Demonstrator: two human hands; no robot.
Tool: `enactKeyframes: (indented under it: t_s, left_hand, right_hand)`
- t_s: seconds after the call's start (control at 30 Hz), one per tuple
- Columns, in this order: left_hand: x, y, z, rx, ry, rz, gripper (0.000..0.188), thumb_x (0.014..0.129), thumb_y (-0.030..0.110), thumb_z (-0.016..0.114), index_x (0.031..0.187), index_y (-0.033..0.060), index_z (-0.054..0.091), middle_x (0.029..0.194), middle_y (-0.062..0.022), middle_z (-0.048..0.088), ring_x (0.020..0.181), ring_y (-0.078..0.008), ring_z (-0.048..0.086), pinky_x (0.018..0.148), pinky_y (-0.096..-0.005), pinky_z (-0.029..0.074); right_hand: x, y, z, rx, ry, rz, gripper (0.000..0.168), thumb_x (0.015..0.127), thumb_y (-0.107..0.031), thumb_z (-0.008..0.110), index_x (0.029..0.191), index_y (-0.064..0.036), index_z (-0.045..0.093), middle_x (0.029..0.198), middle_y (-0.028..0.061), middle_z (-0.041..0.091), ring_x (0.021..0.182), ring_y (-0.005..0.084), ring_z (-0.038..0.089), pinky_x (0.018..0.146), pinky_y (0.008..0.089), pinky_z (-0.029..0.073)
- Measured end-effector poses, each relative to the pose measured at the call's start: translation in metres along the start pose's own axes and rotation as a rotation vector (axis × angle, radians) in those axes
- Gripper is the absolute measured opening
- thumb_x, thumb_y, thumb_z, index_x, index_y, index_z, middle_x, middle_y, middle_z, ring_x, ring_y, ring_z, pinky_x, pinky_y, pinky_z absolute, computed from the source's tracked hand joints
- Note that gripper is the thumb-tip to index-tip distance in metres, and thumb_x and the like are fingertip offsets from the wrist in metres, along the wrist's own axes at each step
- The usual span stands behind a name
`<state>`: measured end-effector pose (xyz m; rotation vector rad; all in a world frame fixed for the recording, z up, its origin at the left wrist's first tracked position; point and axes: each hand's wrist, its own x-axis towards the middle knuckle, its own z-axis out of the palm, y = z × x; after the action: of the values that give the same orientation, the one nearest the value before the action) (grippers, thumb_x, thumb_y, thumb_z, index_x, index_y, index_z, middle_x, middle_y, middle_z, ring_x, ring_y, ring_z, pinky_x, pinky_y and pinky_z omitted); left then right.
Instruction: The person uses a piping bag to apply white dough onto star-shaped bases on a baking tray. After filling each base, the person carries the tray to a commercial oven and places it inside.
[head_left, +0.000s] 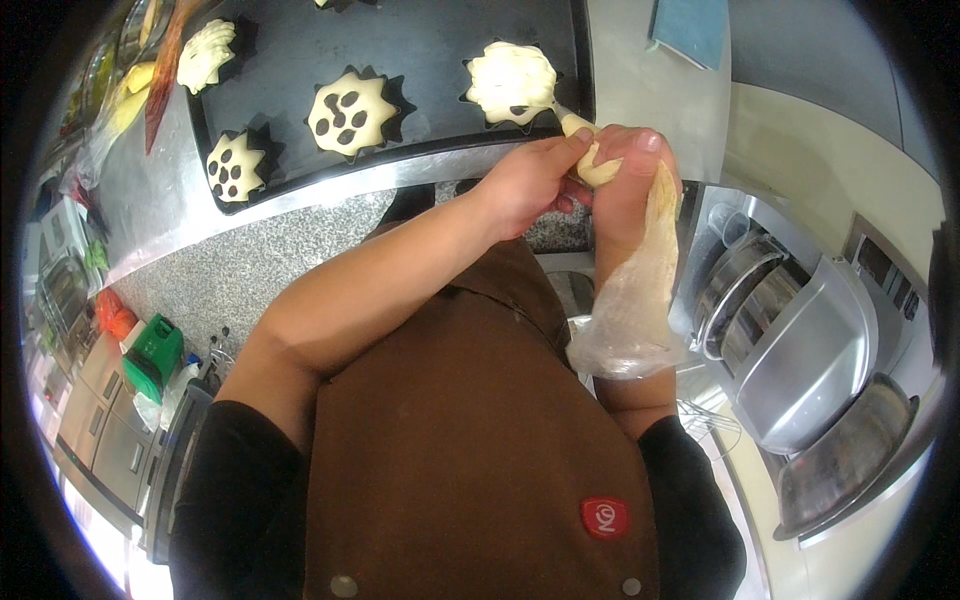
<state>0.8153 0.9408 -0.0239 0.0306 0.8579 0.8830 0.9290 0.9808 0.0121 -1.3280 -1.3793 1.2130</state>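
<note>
My right hand (637, 169) is closed around a clear plastic piping bag (637, 300) of pale yellow batter, its loose end hanging over the forearm. The fingers of my left hand (534, 180) hold the bag's narrow front part. The tip touches the lower right edge of a star-shaped mould (512, 82) heaped with piped batter; one dark piece shows at its lower edge. On the same dark baking tray (420, 45), a middle mould (352, 114) and a lower left mould (234, 166) hold smoother batter topped with several dark oval pieces. An upper left mould (206, 56) holds piped swirls.
The tray rests on a metal worktop (157, 202). Left of it lie a reddish-brown filled bag (165, 75) and a bag with yellow contents (127, 105). A blue item (688, 30) is at the upper right. Metal bowls and pans (810, 360) stand low at the right, near a wire whisk (709, 420).
</note>
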Motion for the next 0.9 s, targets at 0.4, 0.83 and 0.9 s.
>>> enactKeyframes:
  t_s: [0.4,0.83,0.9]
  left_hand:
    - [-0.041,-0.009,-0.019,-0.006,0.062,0.107,0.046,0.108,0.047,0.051,0.116,0.0034,0.063,0.099,-0.0044,0.066,0.081,-0.0147,0.062,0.071,-0.0275,0.049]
    - [-0.037,0.001,-0.016,-0.023,0.037,0.104,0.045,0.107,0.048,0.052,0.115,0.0048,0.064,0.101,-0.0035,0.067,0.081,-0.0133,0.061,0.070,-0.0267,0.048]
    - [-0.033,0.001,-0.012,-0.023,0.015,0.108,0.045,0.107,0.047,0.052,0.115,0.0047,0.064,0.102,-0.0037,0.067,0.081,-0.0132,0.061,0.071,-0.0270,0.048]
  right_hand:
    - [-0.019,-0.009,0.008,0.252,-0.249,-0.039,0.047,0.109,-0.040,0.046,0.080,-0.004,0.054,0.079,0.0106,0.060,0.068,0.0217,0.055,0.069,0.0365,0.048]
    - [-0.006,-0.019,0.011,0.098,-0.207,-0.040,0.056,0.105,-0.051,0.053,0.088,0.001,0.065,0.072,0.0068,0.063,0.056,0.0119,0.057,0.049,0.0279,0.044]
    - [-0.004,-0.019,0.008,0.142,-0.197,-0.035,0.057,0.104,-0.052,0.054,0.086,0.001,0.063,0.072,0.0078,0.063,0.056,0.0122,0.056,0.048,0.0281,0.044]
